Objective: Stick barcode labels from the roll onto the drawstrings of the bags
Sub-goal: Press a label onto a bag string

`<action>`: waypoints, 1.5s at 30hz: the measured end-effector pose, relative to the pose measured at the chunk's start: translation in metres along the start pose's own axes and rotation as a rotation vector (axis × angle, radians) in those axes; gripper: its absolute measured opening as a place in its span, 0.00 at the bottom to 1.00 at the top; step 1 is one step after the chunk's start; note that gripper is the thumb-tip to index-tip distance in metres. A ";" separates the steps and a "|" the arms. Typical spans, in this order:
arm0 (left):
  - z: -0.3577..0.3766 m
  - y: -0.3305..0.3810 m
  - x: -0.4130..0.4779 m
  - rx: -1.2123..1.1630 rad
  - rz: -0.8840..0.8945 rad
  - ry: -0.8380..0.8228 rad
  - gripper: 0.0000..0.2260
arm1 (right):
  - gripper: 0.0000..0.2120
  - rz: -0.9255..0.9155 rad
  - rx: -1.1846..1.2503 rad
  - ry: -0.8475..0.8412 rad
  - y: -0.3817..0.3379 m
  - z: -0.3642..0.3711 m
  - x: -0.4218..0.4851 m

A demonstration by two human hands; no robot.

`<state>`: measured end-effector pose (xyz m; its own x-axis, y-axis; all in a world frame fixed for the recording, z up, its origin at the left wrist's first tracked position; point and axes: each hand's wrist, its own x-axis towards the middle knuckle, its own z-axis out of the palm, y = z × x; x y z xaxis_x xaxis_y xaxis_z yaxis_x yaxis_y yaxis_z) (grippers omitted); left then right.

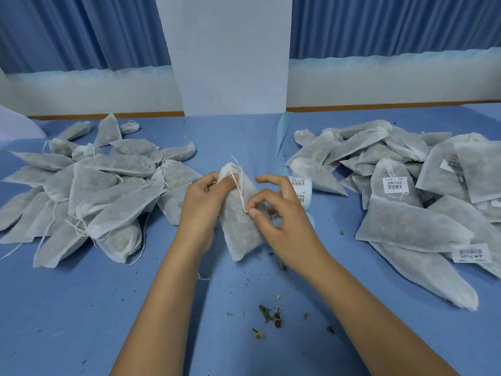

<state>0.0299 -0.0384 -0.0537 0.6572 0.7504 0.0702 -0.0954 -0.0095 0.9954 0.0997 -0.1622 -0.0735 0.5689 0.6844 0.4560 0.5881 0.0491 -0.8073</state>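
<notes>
My left hand (200, 210) is gripping the neck of the white fabric bag (238, 234), my right hand (284, 226) is pinching its thin white drawstring (239, 187).

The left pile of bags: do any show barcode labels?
No, the left pile shows none; the labels on bags lie in the right pile.

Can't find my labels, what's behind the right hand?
The label roll sits there, its top labels showing past the right hand. Its lower part is hidden by the hand.
</notes>
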 end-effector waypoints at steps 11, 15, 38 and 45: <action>0.002 -0.005 -0.001 0.217 0.322 -0.282 0.10 | 0.04 0.016 -0.015 0.084 0.001 -0.004 0.003; -0.001 -0.007 0.005 0.280 0.281 -0.129 0.14 | 0.04 0.049 -0.009 0.092 0.006 -0.022 0.011; 0.022 -0.028 -0.003 0.613 0.766 -0.195 0.08 | 0.08 0.127 0.060 0.120 0.022 -0.038 0.014; 0.017 -0.027 0.000 0.580 0.759 -0.181 0.05 | 0.08 0.159 0.092 0.043 0.021 -0.039 0.013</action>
<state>0.0455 -0.0495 -0.0797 0.6827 0.2973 0.6674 -0.1899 -0.8099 0.5550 0.1422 -0.1807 -0.0699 0.6755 0.6571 0.3344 0.4354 0.0105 -0.9002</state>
